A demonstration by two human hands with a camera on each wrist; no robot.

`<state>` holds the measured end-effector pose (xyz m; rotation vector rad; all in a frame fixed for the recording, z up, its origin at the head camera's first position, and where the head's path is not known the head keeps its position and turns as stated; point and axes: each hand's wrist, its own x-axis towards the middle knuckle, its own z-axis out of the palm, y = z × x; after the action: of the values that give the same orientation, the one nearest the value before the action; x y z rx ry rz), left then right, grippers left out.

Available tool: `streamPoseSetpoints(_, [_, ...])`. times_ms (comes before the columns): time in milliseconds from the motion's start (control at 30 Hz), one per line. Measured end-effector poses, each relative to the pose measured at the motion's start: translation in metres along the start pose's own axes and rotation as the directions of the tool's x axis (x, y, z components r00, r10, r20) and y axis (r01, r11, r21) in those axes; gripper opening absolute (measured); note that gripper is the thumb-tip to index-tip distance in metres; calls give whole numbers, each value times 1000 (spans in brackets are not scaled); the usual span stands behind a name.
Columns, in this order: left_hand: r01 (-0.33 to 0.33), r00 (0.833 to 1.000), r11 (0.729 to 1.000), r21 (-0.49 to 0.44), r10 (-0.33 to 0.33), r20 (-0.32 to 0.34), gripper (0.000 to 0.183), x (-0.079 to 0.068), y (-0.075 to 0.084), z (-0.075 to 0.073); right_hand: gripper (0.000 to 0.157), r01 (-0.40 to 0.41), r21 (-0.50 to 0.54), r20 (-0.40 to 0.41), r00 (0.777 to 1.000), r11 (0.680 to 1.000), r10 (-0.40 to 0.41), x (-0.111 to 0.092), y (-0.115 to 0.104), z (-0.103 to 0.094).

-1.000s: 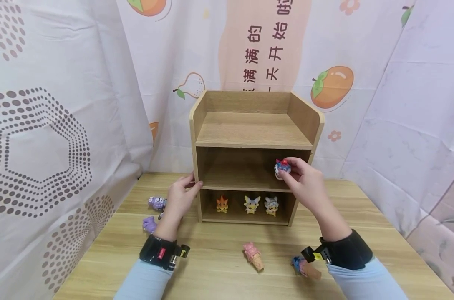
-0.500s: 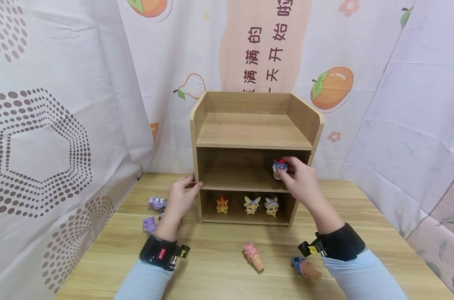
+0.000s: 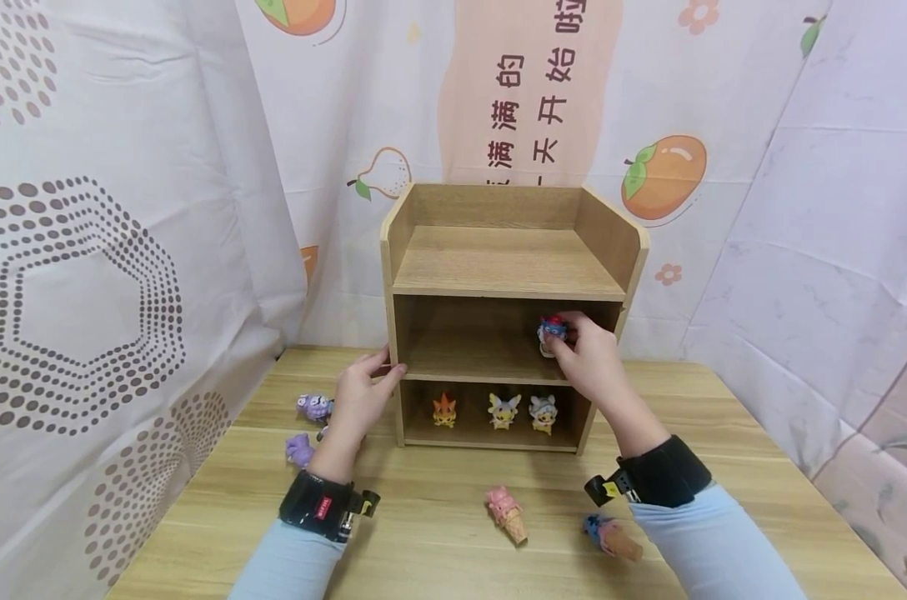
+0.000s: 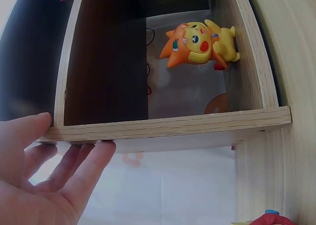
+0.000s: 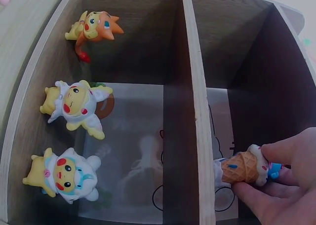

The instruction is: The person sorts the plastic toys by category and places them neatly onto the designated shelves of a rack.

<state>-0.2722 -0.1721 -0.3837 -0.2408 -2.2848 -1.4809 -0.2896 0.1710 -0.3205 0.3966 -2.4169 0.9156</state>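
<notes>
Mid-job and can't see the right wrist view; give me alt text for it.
A right hand grips a waffle-cone figurine inside one compartment of a wooden shelf. Across the divider, one orange-hooded figurine and two white-hooded figurines stand in a row.

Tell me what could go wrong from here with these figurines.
The right hand pinches the red-and-blue figurine at the middle shelf; if its base isn't settled when released, it might tip over. The left hand grips the side of the wooden unit; a jolt could topple the orange-hooded figurine standing below.
</notes>
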Motion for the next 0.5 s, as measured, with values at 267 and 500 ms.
streamPoseSetpoints(267, [-5, 1000, 1000, 5, 5, -2, 49, 0, 0, 0, 38, -35, -22, 21, 999, 999, 36, 4, 6, 4])
streamPoseSetpoints(500, [3, 1000, 1000, 6, -3, -2, 48, -1, 1, 0, 39, -58, -23, 39, 998, 998, 59, 5, 10, 7])
